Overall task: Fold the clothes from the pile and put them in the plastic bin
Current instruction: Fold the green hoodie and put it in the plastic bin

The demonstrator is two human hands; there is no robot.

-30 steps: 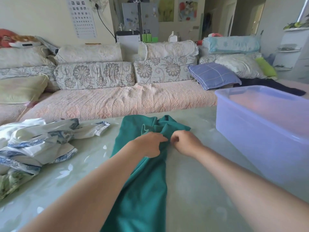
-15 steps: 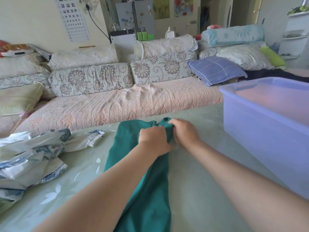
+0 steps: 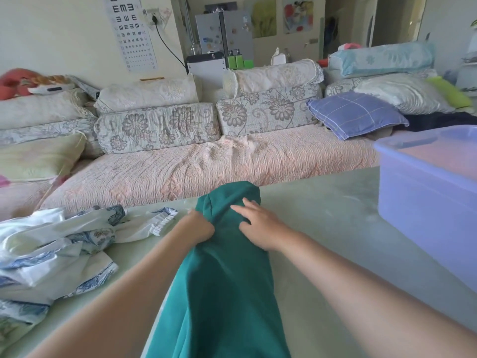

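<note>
From my head view both forearms reach out ahead of me over the table (image 3: 335, 228) and draw in toward each other at the green garment (image 3: 227, 293). That garment lies as a long strip down the middle of the table, running from the bottom edge of the view away from me, and its far end is humped up near the table's far edge.

My left hand (image 3: 198, 227) sits at the strip's left edge, close to that far end. Its knuckles are up and its fingers are curled in around a bunch of the green cloth, so it has the fabric gripped. My right hand (image 3: 260, 228) lies palm down on top of the cloth just to the right. Its fingers (image 3: 242, 210) are stretched out and a little spread, pointing up and left toward the hump, resting on the fabric rather than closing on it. The two hands are near each other but do not touch, with a band of green showing between them.

The pile of clothes (image 3: 51, 254), white with blue patterned trim, lies rumpled on the left part of the table, just beside my left forearm. The plastic bin (image 3: 426, 202), a translucent blue, stands on the right side of the table, well apart from the garment; I cannot tell what is in it
</note>
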